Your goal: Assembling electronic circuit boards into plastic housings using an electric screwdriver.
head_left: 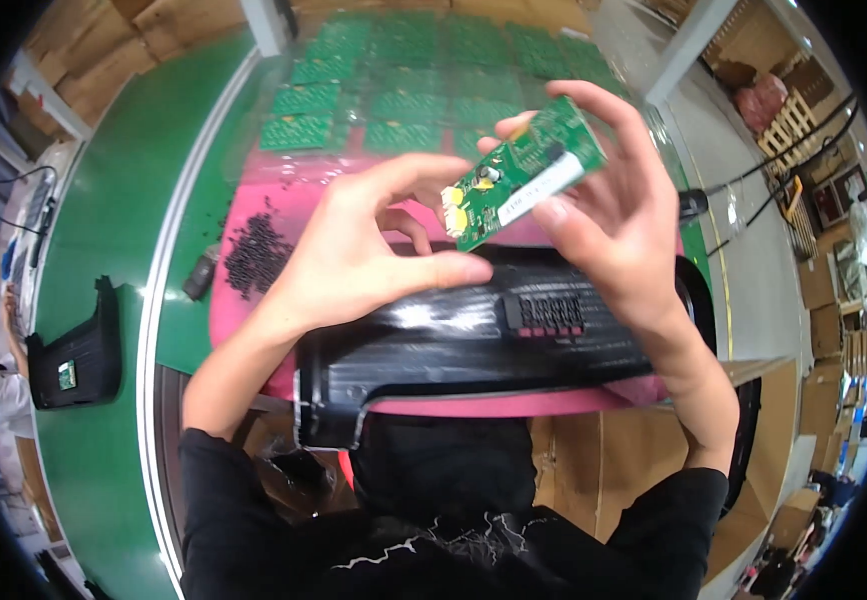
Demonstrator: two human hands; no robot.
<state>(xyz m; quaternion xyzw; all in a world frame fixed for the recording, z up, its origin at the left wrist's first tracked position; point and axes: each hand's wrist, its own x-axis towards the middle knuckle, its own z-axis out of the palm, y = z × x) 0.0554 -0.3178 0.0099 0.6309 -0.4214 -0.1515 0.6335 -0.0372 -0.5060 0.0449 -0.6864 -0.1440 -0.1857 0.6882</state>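
Note:
A green circuit board (529,180) with yellow-and-white connectors and a white label strip is held up, tilted, in my right hand (634,220). The right thumb presses near the label, while the fingers curl around the far edge. My left hand (349,235) is at the connector end, thumb and forefinger spread apart; I cannot tell whether a fingertip touches the board. Below both hands lies a long, glossy black plastic housing (424,335) with a slotted grille in its middle. It rests on a pink mat (239,330).
Green circuit boards in see-through plastic trays (394,95) cover the far side. Small black parts (259,255), likely screws, are heaped at the left beside a small dark block (200,276). Another black housing (74,345) lies on a green table farther left, near another person (4,395).

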